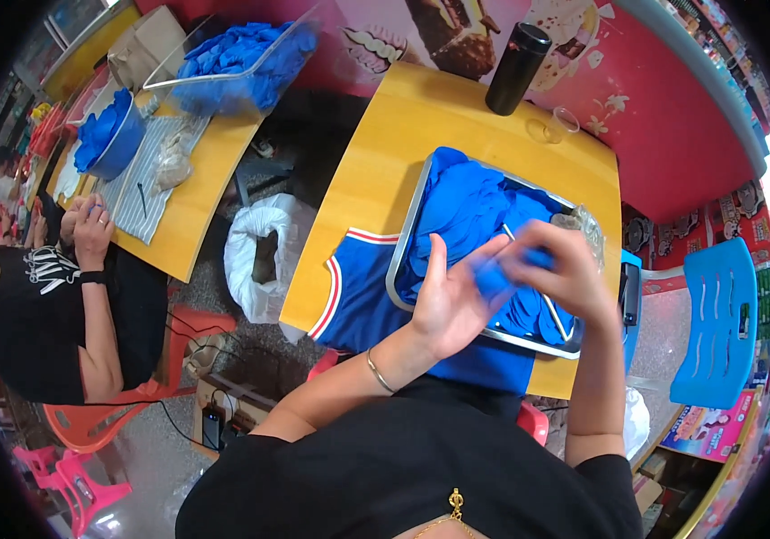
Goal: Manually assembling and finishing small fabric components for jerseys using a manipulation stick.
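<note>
In front of me a metal-rimmed tray (391,269) holds a heap of soft blue pieces (466,198), perhaps fabric or thin rubber. My left hand (446,304) is held palm up over the tray's near side, thumb apart and fingers stretched out. Across its fingers lies a small blue piece (493,278), blurred. Curled fingers of my right hand (569,269) are at that same blue material, smeared by motion. A thin pale stick (551,316) slants across the heap, partly hidden behind my right hand. Under the tray spreads a blue garment (354,292) with red-and-white trim.
A black bottle (518,70) and a clear cup (563,124) stand at the yellow table's far side. A clear bag (590,235) rests at the tray's right. Left are a white-lined bin (246,269) and another person's table (210,171); a blue chair (713,328) stands right.
</note>
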{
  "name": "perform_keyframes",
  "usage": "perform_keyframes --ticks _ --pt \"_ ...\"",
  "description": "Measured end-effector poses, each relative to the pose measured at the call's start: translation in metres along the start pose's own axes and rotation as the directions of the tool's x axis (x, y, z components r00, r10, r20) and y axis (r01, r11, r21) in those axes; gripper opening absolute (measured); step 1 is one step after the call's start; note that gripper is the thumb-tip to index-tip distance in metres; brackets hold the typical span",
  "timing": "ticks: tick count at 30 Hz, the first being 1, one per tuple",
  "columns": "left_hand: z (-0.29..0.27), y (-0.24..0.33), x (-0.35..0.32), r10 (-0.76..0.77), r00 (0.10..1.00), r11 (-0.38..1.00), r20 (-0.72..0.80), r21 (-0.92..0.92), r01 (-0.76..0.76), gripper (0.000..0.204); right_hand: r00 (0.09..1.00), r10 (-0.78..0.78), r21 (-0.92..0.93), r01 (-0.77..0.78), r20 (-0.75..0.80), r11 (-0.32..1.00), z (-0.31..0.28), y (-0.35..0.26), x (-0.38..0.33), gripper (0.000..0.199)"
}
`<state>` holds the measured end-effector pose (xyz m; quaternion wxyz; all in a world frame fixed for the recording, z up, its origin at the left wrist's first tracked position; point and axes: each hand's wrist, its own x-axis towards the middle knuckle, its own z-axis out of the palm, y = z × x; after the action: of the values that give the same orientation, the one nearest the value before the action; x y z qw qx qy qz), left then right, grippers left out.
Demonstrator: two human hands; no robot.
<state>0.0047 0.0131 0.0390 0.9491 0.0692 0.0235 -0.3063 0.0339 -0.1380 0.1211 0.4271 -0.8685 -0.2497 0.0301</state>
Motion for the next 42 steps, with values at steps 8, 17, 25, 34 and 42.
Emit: perform_keyframes --ticks 8,17,25,34,42 --pt "-0.002 -0.001 -0.003 0.016 0.997 0.996 0.074 0.082 -0.022 0.064 0.971 0.117 -0.024 -0.124 -0.21 0.992 0.017 0.022 -0.014 0.015" --pt "-0.02 -0.011 -0.001 0.277 0.961 0.817 0.005 0.525 -0.238 0.018 0.936 0.13 0.018 -0.131 -0.328 0.991 0.017 0.02 -0.036 0.016" --pt "-0.022 -0.012 0.003 0.314 0.947 0.794 -0.06 0.564 -0.228 0.009 0.941 0.123 -0.004 -0.131 -0.314 0.991 0.018 0.019 -0.041 0.017" --pt "-0.019 -0.023 0.001 0.273 0.955 0.881 -0.114 0.429 -0.201 0.017 0.915 0.183 0.096 -0.158 -0.359 0.983 0.026 0.02 -0.042 0.015" --pt "-0.03 -0.03 0.005 0.206 0.973 0.953 -0.106 0.246 -0.175 0.025 0.858 0.375 0.546 -0.138 -0.352 0.827 0.049 0.024 -0.058 0.017"
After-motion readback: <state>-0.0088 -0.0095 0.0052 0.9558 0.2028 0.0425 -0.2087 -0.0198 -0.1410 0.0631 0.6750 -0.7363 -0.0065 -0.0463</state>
